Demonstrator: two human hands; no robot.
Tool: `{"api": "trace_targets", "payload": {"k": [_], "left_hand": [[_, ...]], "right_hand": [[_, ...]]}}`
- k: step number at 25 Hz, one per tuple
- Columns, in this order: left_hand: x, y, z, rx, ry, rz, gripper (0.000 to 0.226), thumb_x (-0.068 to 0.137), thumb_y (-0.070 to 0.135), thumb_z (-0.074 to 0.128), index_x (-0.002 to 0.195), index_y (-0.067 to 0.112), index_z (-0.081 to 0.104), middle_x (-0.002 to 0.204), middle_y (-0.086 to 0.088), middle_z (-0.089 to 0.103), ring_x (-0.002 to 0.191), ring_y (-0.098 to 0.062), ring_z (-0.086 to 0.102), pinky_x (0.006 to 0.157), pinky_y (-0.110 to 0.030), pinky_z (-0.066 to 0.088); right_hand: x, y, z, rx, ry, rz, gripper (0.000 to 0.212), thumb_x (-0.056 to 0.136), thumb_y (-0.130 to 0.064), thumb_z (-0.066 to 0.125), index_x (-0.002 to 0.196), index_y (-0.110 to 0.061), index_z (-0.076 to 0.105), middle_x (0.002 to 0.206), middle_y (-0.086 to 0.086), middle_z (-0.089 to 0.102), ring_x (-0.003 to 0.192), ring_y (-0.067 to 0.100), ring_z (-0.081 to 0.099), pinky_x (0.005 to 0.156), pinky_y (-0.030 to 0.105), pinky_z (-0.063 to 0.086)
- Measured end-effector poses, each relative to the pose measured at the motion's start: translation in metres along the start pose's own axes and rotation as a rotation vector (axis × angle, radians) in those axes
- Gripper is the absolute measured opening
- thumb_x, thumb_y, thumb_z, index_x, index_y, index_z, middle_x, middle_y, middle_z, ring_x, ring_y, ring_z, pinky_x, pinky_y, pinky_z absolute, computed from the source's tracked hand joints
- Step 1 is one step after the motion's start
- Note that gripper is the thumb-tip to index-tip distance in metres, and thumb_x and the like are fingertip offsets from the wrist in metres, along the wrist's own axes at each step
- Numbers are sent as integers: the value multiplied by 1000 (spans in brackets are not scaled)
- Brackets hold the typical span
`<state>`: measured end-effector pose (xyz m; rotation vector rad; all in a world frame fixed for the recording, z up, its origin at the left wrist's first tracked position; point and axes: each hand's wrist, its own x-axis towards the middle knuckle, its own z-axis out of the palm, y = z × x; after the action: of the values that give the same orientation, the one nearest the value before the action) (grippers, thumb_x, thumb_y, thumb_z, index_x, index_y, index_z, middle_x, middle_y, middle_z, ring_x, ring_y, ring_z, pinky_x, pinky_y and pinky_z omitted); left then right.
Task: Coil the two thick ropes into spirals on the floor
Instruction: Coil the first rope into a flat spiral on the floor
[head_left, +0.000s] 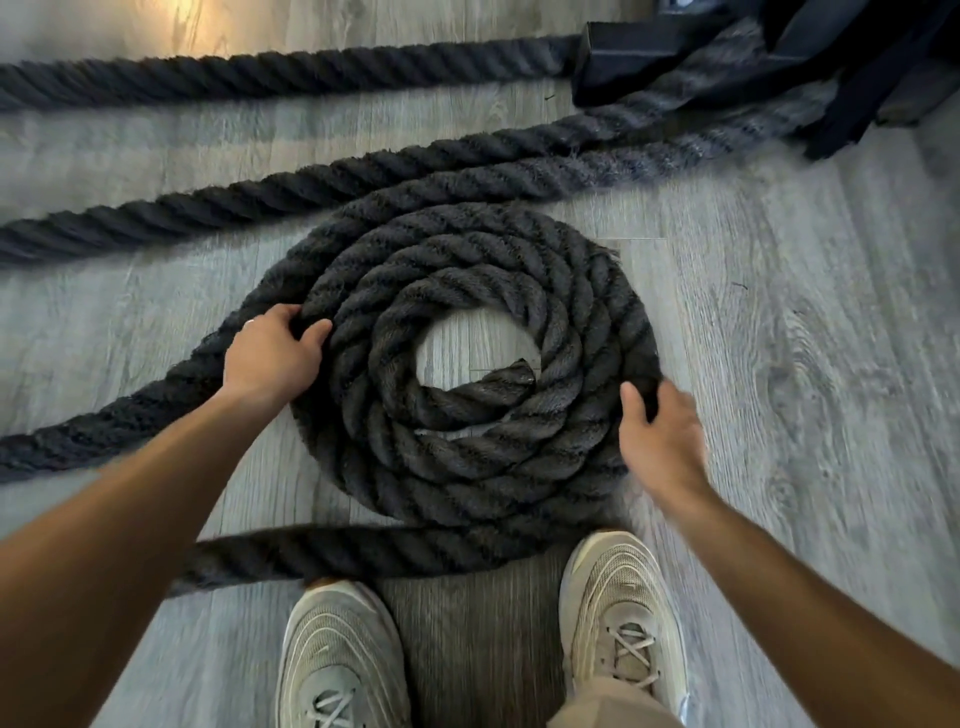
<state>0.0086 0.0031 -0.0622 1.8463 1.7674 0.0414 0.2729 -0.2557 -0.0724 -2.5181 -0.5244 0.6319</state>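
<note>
A thick dark rope lies coiled as a flat spiral (467, 457) on the grey wood floor, its cut end (511, 375) at the open centre. My left hand (272, 356) grips the rope's outer turn at the spiral's left side, fingers curled over it. My right hand (662, 434) is blurred; it cups the spiral's right outer edge, thumb on top and fingers curled round the side. Loose rope (104, 426) trails off to the left from under my left hand, and another stretch (363, 551) runs along the spiral's near edge. A second rope (260, 70) lies straight across the far floor.
A black metal frame (654, 57) stands at the top right, where the ropes lead. Another straight stretch of rope (208, 205) crosses between the spiral and the far rope. My two pale shoes (343, 654) (623, 608) stand just below the spiral, with a dark mat (467, 634) between them.
</note>
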Motion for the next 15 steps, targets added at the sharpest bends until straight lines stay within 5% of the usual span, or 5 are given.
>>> {"api": "trace_targets", "payload": {"k": [5,9,12,15], "left_hand": [[-86,-26,22,-466,-16,-277,48,90,39,71,126,10,57,113,-8,68,102,-29,66,91,-42,54],[-110,-25,27,-677,-104,-455,50,86,32,78,121,16,46,101,-3,64,83,-20,65,78,-46,58],[-78,-16,11,-651,-72,-344,67,80,11,81,136,20,46,111,-6,65,91,-18,64,76,-35,54],[-32,3,-6,-480,-132,-184,77,74,6,74,145,22,47,123,-2,60,107,-20,59,91,-33,50]], "right_hand": [[94,-52,-6,-8,-74,-67,37,98,-43,52,126,-20,61,122,10,60,107,31,60,87,37,50],[113,-75,-2,13,-43,-84,47,95,-44,59,136,-21,59,134,5,61,121,29,58,99,34,47],[76,-51,0,77,39,-13,52,94,-50,55,140,-24,54,130,8,60,117,29,59,92,35,48],[14,-20,-3,143,27,100,56,98,-46,53,148,-26,41,136,11,49,115,29,55,81,33,43]]}}
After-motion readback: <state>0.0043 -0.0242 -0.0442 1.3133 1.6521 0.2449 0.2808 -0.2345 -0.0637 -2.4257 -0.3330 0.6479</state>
